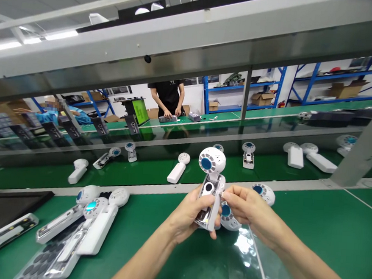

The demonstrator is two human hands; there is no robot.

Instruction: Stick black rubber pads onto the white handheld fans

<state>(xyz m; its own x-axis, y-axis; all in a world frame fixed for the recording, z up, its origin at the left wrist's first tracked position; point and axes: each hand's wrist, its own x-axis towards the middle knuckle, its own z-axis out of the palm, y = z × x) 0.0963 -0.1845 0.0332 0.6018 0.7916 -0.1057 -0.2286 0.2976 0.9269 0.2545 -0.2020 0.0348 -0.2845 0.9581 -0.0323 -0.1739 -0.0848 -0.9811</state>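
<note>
My left hand (189,212) is wrapped round the handle of a white handheld fan (214,175), held upright with its round blue-centred head on top and a clear front on the handle. My right hand (250,203) pinches at the right side of that handle. From under its palm a white cable (259,255) runs down to the bottom edge; its end is hidden in my fingers. Behind my hands lie more fans, among them a blue-centred fan (230,217) and another fan head (263,194) by the bench rail.
At left, several white fans (98,227) lie piled on a sheet with grey discs (39,259), near a black tray (9,212). Beyond the metal rail (150,188), more fans rest on a green belt (148,171). A person in black (168,98) works across the line.
</note>
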